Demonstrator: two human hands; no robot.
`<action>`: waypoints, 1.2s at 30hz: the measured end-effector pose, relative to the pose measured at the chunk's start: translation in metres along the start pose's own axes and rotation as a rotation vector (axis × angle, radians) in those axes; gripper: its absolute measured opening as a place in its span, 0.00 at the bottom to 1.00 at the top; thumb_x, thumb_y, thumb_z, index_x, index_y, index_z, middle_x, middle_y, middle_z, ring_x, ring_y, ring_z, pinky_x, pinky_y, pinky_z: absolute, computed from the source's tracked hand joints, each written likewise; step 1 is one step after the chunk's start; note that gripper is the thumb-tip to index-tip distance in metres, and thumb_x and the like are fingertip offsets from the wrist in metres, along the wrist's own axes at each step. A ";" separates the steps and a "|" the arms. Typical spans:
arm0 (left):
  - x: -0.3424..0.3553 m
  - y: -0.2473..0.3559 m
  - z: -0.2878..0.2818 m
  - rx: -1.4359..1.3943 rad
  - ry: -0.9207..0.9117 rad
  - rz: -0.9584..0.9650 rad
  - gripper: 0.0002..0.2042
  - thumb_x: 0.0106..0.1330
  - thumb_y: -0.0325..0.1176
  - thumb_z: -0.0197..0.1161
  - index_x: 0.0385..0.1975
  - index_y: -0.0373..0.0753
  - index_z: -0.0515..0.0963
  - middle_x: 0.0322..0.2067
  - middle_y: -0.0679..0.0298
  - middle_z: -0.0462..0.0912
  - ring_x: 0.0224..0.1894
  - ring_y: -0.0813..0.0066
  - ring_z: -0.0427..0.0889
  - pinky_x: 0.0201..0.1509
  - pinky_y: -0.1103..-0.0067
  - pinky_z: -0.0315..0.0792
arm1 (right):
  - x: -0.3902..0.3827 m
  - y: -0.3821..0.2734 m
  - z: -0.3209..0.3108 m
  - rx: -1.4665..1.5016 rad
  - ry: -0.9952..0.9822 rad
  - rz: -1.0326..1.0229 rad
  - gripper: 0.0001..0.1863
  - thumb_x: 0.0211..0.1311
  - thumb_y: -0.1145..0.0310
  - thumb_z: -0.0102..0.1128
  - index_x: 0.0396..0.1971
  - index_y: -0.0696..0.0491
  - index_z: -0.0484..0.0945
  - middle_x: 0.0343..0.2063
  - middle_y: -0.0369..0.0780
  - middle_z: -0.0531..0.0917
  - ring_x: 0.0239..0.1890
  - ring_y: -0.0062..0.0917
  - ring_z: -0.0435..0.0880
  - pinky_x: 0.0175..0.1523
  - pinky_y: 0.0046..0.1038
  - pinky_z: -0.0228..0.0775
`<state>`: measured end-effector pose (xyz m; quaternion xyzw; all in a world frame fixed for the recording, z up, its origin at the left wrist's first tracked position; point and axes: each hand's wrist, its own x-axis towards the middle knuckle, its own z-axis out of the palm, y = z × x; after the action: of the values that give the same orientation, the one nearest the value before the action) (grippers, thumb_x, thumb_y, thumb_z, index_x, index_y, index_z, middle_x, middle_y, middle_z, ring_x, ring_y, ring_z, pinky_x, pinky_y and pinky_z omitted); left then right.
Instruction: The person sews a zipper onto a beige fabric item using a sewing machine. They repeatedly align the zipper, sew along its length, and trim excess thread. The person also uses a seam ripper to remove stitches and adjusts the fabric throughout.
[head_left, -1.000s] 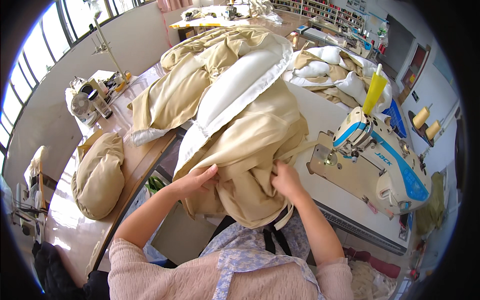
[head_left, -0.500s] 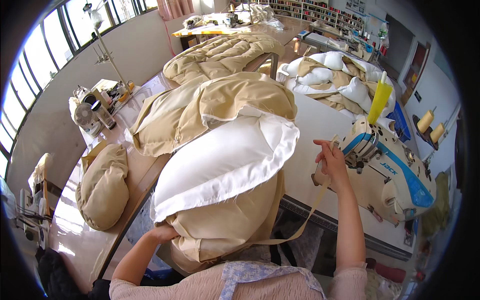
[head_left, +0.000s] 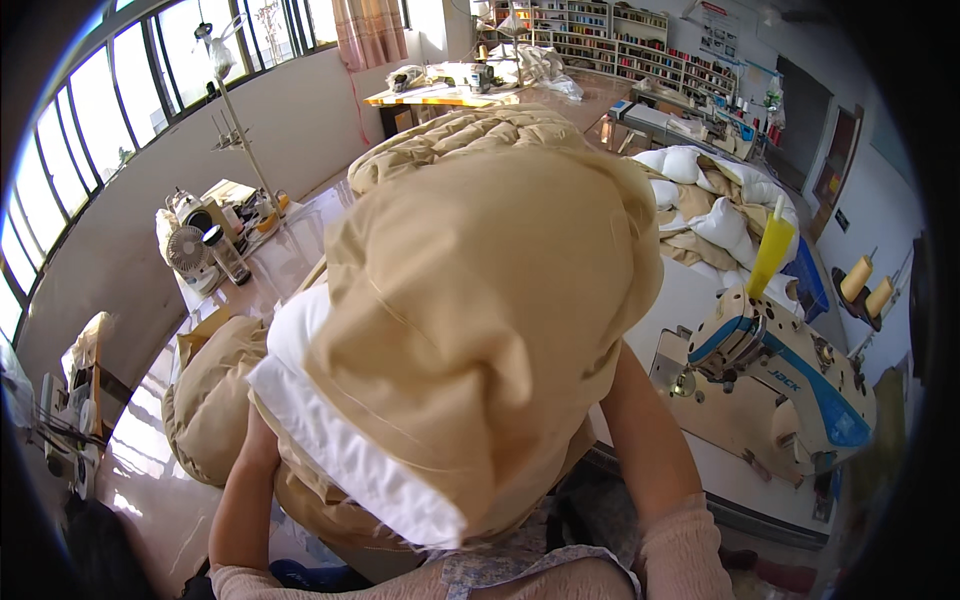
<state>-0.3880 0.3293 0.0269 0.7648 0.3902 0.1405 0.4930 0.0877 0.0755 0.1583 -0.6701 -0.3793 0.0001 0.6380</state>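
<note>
Tan padded fabric (head_left: 450, 270) bulges across the frame's center.
The left hand (head_left: 262, 437) is at its edge, lower left; fabric hides the right hand and all fingers, their spread and grip impossible to tell.

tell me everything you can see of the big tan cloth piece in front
The tan cloth piece fills the middle of the view, bulging, creased and slightly blurred. It looks like smooth woven fabric and seems padded. A white layer with a frayed edge shows along its lower left, slanting down to the right. It rises in front of the person's chest. The left hand is at its left side, fingers hidden; the right forearm runs behind it, that hand out of sight.
</note>
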 end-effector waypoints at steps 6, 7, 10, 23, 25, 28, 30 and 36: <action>0.176 0.205 -0.144 0.212 0.480 0.465 0.27 0.61 0.34 0.72 0.62 0.37 0.78 0.56 0.52 0.84 0.56 0.60 0.82 0.61 0.70 0.75 | 0.001 -0.154 -0.019 0.331 0.180 -0.354 0.16 0.74 0.61 0.61 0.50 0.59 0.79 0.38 0.38 0.87 0.36 0.19 0.84 0.41 0.22 0.76; 0.202 0.221 -0.155 0.267 0.501 0.466 0.27 0.61 0.34 0.72 0.62 0.37 0.78 0.56 0.52 0.84 0.56 0.59 0.83 0.61 0.70 0.75 | -0.007 -0.162 -0.021 0.356 0.224 -0.343 0.17 0.73 0.61 0.63 0.49 0.59 0.78 0.37 0.38 0.87 0.35 0.18 0.83 0.40 0.22 0.75; 0.250 0.244 -0.213 0.556 0.501 0.310 0.27 0.60 0.33 0.72 0.62 0.37 0.78 0.55 0.51 0.85 0.56 0.58 0.83 0.61 0.69 0.75 | -0.067 -0.127 -0.002 0.218 -0.121 -0.211 0.25 0.74 0.53 0.64 0.52 0.62 0.75 0.31 0.38 0.83 0.33 0.18 0.85 0.35 0.22 0.73; 0.117 0.301 0.255 0.506 -0.185 1.114 0.33 0.71 0.49 0.64 0.74 0.46 0.66 0.69 0.51 0.71 0.72 0.52 0.69 0.75 0.63 0.65 | -0.255 0.041 0.028 0.389 -0.805 0.710 0.22 0.84 0.56 0.43 0.54 0.58 0.79 0.22 0.35 0.82 0.17 0.15 0.77 0.26 0.20 0.71; 0.092 0.287 0.331 0.612 -0.313 1.312 0.44 0.65 0.61 0.65 0.78 0.48 0.57 0.75 0.55 0.62 0.79 0.52 0.54 0.81 0.48 0.45 | -0.252 0.032 0.027 0.357 -0.864 0.665 0.22 0.84 0.56 0.44 0.53 0.58 0.80 0.21 0.34 0.80 0.20 0.15 0.77 0.29 0.20 0.70; 0.143 0.244 0.376 1.104 -0.261 1.219 0.43 0.62 0.54 0.68 0.76 0.49 0.59 0.74 0.60 0.64 0.79 0.57 0.53 0.76 0.33 0.39 | -0.260 0.034 0.010 0.317 -0.848 0.633 0.22 0.83 0.56 0.45 0.52 0.57 0.81 0.19 0.32 0.77 0.22 0.14 0.74 0.32 0.21 0.68; 0.245 0.197 0.346 0.790 -0.151 1.035 0.19 0.62 0.27 0.62 0.54 0.43 0.81 0.54 0.58 0.81 0.62 0.54 0.77 0.66 0.59 0.71 | -0.268 0.036 -0.014 0.324 -0.773 0.678 0.22 0.84 0.56 0.45 0.52 0.57 0.82 0.18 0.31 0.73 0.23 0.13 0.71 0.34 0.21 0.67; 0.272 0.155 0.183 0.787 -0.132 0.642 0.14 0.69 0.28 0.57 0.52 0.40 0.81 0.46 0.46 0.86 0.51 0.42 0.83 0.56 0.60 0.75 | -0.308 0.061 -0.104 0.411 -0.344 0.820 0.23 0.84 0.56 0.44 0.54 0.58 0.82 0.17 0.27 0.66 0.21 0.10 0.63 0.29 0.18 0.57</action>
<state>-0.0283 0.3792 0.0277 0.9811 0.1272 0.0787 0.1231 -0.0501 -0.1642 -0.0233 -0.6148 -0.1761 0.4369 0.6326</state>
